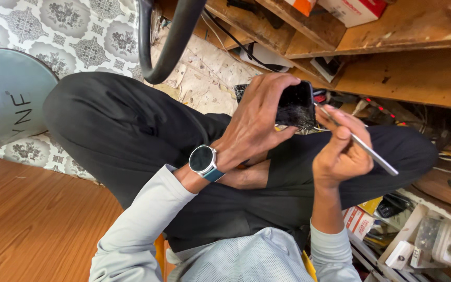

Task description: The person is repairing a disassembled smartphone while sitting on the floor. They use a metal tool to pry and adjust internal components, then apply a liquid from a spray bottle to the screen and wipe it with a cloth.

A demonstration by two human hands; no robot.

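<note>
A cluttered repair workshop: rough wooden shelves (392, 31), loose cables (236, 44) and small parts boxes (361, 222).

Lighting pretty even and bright, soft daylight feel, no hard shadows. Far-left patterned floor (74, 31) brightest, a bit washed out. Dark trousers (126, 130) go almost flat black, hardly any fold detail. Under wooden shelf (408, 68) on far right gets dim and murky. Small glare on watch (203, 160) face and on cracked phone (296, 107) screen. Metal tool (364, 143) catches light. Wide-angle stretch at edges, near sleeves slightly soft, middle sharp.
</note>
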